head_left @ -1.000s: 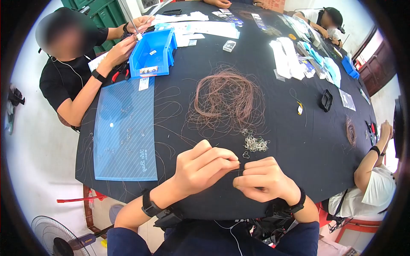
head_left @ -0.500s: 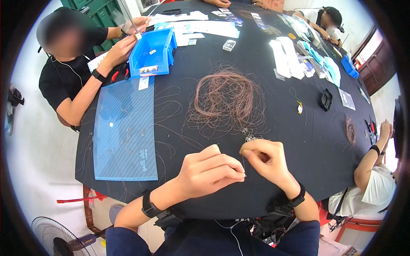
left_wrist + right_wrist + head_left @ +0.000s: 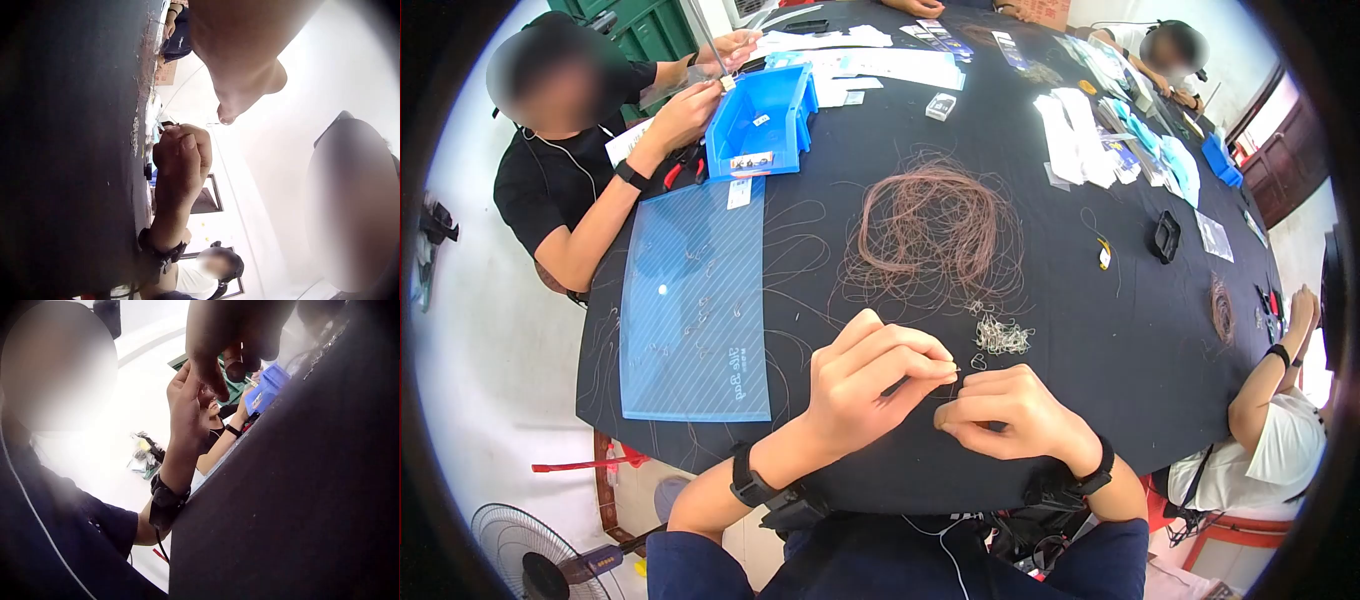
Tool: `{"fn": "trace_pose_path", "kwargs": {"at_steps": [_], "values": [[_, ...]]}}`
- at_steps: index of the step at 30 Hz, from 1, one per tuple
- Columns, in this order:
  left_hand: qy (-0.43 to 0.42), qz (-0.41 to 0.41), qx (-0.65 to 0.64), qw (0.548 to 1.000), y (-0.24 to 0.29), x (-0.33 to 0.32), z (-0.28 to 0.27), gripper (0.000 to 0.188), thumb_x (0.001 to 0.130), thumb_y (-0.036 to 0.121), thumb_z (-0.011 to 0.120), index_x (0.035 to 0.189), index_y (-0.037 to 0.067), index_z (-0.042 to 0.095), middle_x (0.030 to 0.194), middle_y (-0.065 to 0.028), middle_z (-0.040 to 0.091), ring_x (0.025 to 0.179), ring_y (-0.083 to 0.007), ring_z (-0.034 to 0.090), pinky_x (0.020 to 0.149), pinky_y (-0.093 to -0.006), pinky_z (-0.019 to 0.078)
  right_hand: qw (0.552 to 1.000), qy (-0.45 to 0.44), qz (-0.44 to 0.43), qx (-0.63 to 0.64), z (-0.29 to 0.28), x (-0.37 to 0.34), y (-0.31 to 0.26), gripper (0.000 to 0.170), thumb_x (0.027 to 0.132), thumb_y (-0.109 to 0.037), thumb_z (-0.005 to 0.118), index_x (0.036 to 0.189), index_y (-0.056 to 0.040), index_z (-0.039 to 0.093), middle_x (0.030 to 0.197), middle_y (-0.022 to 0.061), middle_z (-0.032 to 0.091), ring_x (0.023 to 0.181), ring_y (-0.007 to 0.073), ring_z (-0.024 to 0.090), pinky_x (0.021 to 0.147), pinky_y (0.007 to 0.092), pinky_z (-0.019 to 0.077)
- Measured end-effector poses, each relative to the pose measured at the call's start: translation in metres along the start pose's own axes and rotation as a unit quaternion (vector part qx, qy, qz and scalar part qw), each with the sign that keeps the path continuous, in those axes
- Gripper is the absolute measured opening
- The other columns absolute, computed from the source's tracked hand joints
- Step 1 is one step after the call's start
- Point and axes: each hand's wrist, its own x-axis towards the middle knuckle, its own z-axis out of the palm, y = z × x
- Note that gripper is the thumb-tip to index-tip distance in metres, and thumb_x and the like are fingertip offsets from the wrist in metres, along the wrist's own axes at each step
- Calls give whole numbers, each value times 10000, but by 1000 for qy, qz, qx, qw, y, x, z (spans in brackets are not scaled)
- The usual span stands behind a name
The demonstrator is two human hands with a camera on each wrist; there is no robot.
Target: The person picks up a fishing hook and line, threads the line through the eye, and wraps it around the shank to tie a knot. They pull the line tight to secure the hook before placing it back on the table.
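Note:
In the head view my left hand (image 3: 870, 375) is raised over the dark table, thumb and fingertips pinching a small fish hook (image 3: 214, 124) that shows in the left wrist view. Just to its right, slightly lower, my right hand (image 3: 1015, 418) has its fingers curled and pinches a thin fishing line, only faintly visible between the hands. Beyond them lies a pile of silvery fish hooks (image 3: 1003, 336). Farther back sits a large loose coil of brown fishing line (image 3: 880, 215).
A blue translucent file bag (image 3: 695, 370) with hooks and line on it lies at left. Behind it stands a blue bin (image 3: 735, 140) beside a seated person (image 3: 560, 180). White papers (image 3: 1072, 135), a black tray (image 3: 1165, 237) and a smaller line coil (image 3: 1221, 310) lie at right.
My right hand rose beside the left half a second ago, then came back down with its fingers folded. The left hand dipped slightly and has lifted again.

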Motion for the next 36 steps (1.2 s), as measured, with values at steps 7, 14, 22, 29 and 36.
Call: {"fn": "trace_pose_path", "kwargs": {"at_steps": [7, 14, 22, 29, 36], "values": [[-44, 41, 9, 998, 0, -2, 4, 170, 647, 107, 812, 765, 120, 691, 826, 34, 684, 610, -111, 476, 510, -242, 355, 996, 47, -68, 35, -8, 1, -5, 97, 706, 12, 661, 776, -54, 645, 587, 32, 540, 494, 171, 507, 445, 307, 395], [-117, 79, -52, 989, 3, -2, 4, 157, 649, 136, 813, 757, 131, 699, 813, 52, 681, 595, -103, 464, 491, -237, 347, 972, 190, 36, 133, -4, -6, 4, 75, 734, 43, 577, 746, -12, 625, 591, 17, 556, 450, 55, 425, 420, 228, 305], [-66, -12, -184, 981, 3, 1, -2, 147, 673, 120, 830, 768, 123, 719, 830, 4, 713, 642, -91, 524, 583, -246, 324, 981, 94, 138, 98, 2, 2, 0, 63, 811, -17, 637, 868, -33, 659, 594, 28, 555, 477, 53, 452, 439, 235, 338], [-19, -120, -169, 978, 1, -3, -2, 133, 700, 44, 802, 779, 92, 706, 818, -29, 699, 703, -103, 505, 609, -247, 373, 993, 45, 67, 84, 8, 0, -2, 73, 780, -37, 684, 851, -42, 667, 617, 65, 574, 488, 156, 524, 460, 297, 393], [-10, -72, -110, 991, 1, -1, -1, 152, 683, 48, 807, 783, 108, 710, 822, -10, 700, 660, -104, 504, 590, -246, 352, 992, 20, 60, 113, 6, -1, -11, 86, 786, -26, 665, 866, -52, 681, 596, 53, 585, 476, 144, 550, 458, 279, 427]]}}
